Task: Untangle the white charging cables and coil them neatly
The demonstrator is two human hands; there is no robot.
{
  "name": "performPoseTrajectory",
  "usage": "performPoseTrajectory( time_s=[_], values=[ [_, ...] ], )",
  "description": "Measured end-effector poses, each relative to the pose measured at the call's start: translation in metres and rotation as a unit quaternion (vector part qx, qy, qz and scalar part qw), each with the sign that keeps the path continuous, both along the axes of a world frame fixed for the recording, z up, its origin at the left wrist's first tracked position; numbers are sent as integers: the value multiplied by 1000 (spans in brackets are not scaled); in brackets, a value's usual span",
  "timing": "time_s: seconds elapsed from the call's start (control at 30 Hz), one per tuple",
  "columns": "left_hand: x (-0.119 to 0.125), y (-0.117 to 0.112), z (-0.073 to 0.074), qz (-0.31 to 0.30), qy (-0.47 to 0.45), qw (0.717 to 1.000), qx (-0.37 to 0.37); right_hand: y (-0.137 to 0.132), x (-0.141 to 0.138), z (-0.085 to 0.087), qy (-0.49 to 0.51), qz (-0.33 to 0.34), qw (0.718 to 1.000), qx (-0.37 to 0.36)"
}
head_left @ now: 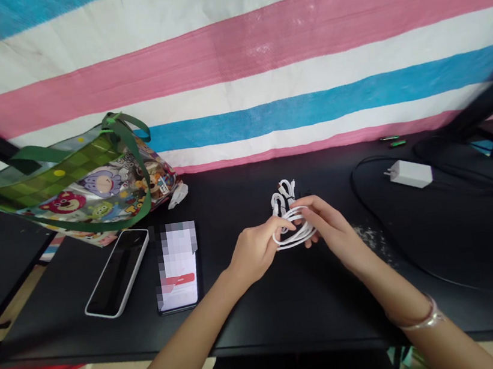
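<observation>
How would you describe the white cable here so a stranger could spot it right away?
Start at the black desk in front of the striped tarpaulin. Near its middle, the left hand and right hand hold a white cable. Unlike the boxy white charger further right, it is thin, gathered in loops and held in both hands.

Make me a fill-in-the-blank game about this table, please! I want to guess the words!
The coiled cable in the left hand and right hand is ____.
In this view, the phone with the lit screen lies to the ____ of the phone in a white case.
The cartoon-printed tote bag has ____ handles.
The white charger sits on a ____ table.

Missing words: white; right; green; black.
</observation>
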State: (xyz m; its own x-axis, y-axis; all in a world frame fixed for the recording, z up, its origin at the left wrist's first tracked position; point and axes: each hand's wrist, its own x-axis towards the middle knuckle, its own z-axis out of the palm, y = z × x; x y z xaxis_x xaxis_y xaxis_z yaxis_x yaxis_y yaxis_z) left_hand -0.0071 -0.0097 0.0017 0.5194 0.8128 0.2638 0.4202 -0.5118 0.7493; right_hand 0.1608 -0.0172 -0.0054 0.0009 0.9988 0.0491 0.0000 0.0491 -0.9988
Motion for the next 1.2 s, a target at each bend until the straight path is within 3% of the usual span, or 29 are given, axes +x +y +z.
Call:
performPoseTrajectory(
  time_s=[0.13, 0.27, 0.4, 0.6, 0.87, 1.2],
  values=[
    [2, 1, 2, -3, -59, 991, -119, -2, -1, 2, 56, -9, 998, -33],
    [0, 1, 3, -46, -95, 980, -168, 2, 1, -4, 97, -15, 994, -40],
    [-3, 1, 4, -70, -108, 981, -148, 7, 1, -15, 95, -33, 995, -25],
    [1, 0, 2, 0, -56, 992, -115, 6, 1, -10, 31, -35, 999, 7],
    [2, 2, 0, 61, -48, 988, -133, 5, 0, -4, -12, -41, 999, 24],
    [3, 2, -2, 36, -21, 995, -94, 6, 1, -5, -18, -28, 999, 32]
  ],
)
